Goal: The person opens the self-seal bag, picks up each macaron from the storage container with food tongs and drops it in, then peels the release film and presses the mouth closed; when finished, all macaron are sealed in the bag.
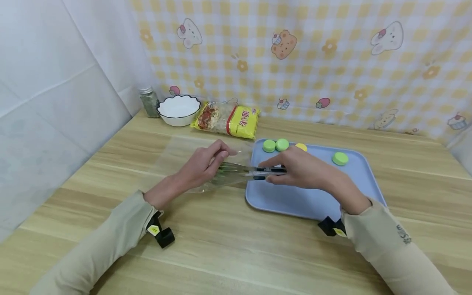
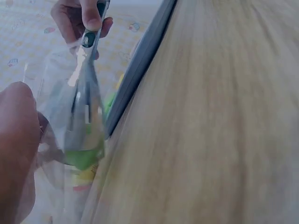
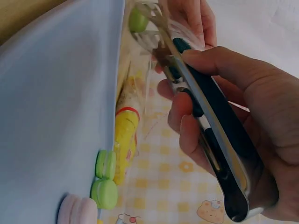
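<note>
My left hand pinches the edge of a clear plastic bag, spread above the wooden table. Metal tongs with dark grips are held in my right hand, thumb on one arm and fingers on the other. Their tips reach into the bag, seen through the plastic in the left wrist view. Between the tips is a green macaron. On the blue tray under my right hand lie green macarons, a yellow macaron and a pink macaron, which my hand hides in the head view.
Behind the bag lies a yellow pasta packet. A white scalloped bowl and a glass jar of dried herbs stand at the back left corner. A checked curtain hangs along the table's back edge, and a white wall borders the left.
</note>
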Demonstrator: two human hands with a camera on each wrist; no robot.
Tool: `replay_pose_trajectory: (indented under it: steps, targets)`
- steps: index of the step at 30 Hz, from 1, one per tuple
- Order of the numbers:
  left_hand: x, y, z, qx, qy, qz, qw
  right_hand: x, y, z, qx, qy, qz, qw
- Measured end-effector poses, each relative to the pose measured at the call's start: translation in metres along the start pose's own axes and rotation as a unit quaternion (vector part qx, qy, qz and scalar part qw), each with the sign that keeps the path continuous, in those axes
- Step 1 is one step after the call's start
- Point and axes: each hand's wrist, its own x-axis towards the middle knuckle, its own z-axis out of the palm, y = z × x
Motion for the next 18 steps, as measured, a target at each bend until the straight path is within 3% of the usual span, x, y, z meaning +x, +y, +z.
replay_pose_trajectory:
  steps: [6, 12, 18]
  targets:
    - [0.000, 0.000, 0.000, 0.011, 0.023, 0.009, 0.9996, -0.008, 0.000, -0.006, -0.018, -0.007, 0.020, 0.9996]
    - [-0.001, -0.002, -0.003, 0.010, 0.033, 0.010, 0.9994, -0.018, -0.006, -0.023, 0.019, -0.012, 0.036, 0.9991]
    - [0.000, -0.003, -0.002, -0.001, 0.038, 0.006, 0.9993, -0.026, -0.004, -0.033, 0.038, 0.013, 0.022, 0.9990]
